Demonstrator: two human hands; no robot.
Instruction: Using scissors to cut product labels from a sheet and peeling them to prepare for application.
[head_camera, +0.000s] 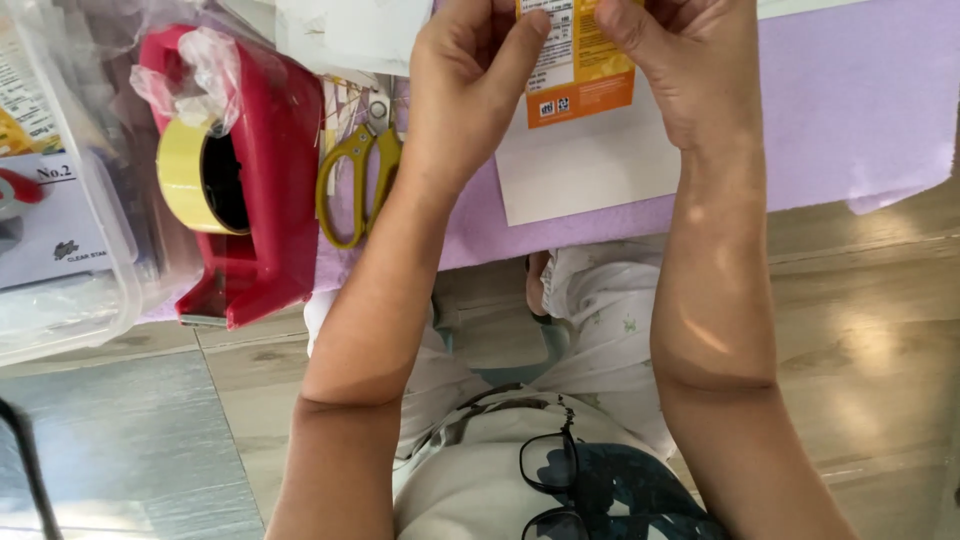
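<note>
Orange-and-yellow printed packet (577, 60) — at 12 o'clock, top edge of view, pinched from both sides. Left hand (470, 85): grip closed on the packet's left edge, thumb laid across its printed face. Right hand (690, 65): grip closed on the packet's right edge; its upper part runs out of view.

White sheet of paper (590, 170) — directly beneath the packet, lying on a lilac cloth (860, 90) that covers the bench.

Yellow-handled scissors (362, 165) — at 10 o'clock of the left wrist, just beside it, blades pointing away, lying flat.

Red tape dispenser (262, 190) — at 9 o'clock, holding a yellowish tape roll (188, 175); crumpled clear plastic sits on its top.

Clear plastic box (60, 200) — far 9 o'clock, touching the dispenser's side.

Black-framed glasses (550, 480) — at 6 o'clock, hanging at the person's shirt.
</note>
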